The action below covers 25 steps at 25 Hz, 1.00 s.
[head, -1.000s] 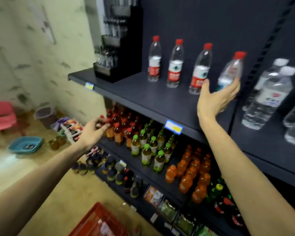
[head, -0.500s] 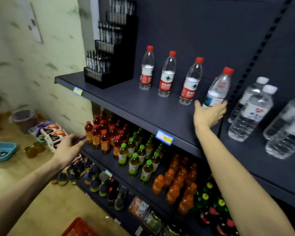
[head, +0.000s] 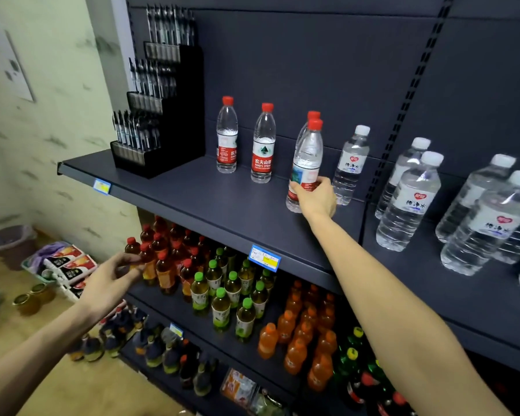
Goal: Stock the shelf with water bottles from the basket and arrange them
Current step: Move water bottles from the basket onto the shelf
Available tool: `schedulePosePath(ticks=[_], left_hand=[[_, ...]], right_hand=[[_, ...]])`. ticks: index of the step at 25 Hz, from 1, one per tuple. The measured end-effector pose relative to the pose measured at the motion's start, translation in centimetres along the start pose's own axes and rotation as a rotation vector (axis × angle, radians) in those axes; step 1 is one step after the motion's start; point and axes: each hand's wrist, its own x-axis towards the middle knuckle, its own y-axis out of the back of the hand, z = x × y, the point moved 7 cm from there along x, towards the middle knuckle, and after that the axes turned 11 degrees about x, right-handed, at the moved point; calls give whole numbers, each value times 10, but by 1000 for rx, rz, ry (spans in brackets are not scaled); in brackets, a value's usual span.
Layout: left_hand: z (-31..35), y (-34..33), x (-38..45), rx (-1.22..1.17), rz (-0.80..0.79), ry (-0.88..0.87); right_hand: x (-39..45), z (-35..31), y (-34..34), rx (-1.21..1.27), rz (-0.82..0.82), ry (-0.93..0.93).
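My right hand [head: 315, 198] grips a red-capped water bottle [head: 307, 157] low on its body, standing on the dark top shelf [head: 192, 193]. It stands just in front of another red-capped bottle [head: 312, 115], of which little but the cap shows. Two more red-capped bottles [head: 227, 136] [head: 263, 144] stand to the left along the back. My left hand [head: 108, 282] hovers open below the shelf, fingers spread, holding nothing. The basket is out of view.
White-capped water bottles [head: 350, 165] [head: 409, 202] fill the shelf to the right. A black tiered pen display [head: 159, 115] occupies the shelf's left end. Lower shelves hold tea and orange drink bottles [head: 222, 295]. Packages [head: 66, 262] and a bin [head: 9, 241] sit on the floor at left.
My right hand has slid the held bottle leftward, from beside the white-capped bottles to in front of the third red-capped one. The view has tilted up, and the red basket has left the frame.
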Motion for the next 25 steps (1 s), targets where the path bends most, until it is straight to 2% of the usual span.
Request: schedulePosePath(ticks=[3, 10, 14, 15, 17, 19, 25], left_hand=[[-12, 6, -4, 1, -7, 24], [-21, 32, -31, -19, 54, 149], [-30, 41, -36, -35, 83, 185], [-37, 43, -35, -75, 97, 205], [-47, 44, -28, -130, 114, 222], [-25, 52, -34, -164, 123, 207], [-14, 69, -42, -178, 179, 178]], right_hand=[[-1, -4, -17, -16, -22, -32], [-5, -9, -28, -34, 51, -73], [-48, -45, -30, 184, 186, 92], [-66, -57, -41, 256, 158, 157], [-105, -78, -71, 371, 0, 229], [-144, -89, -100, 391, -164, 241], [-222, -81, -154, 322, -514, 155]])
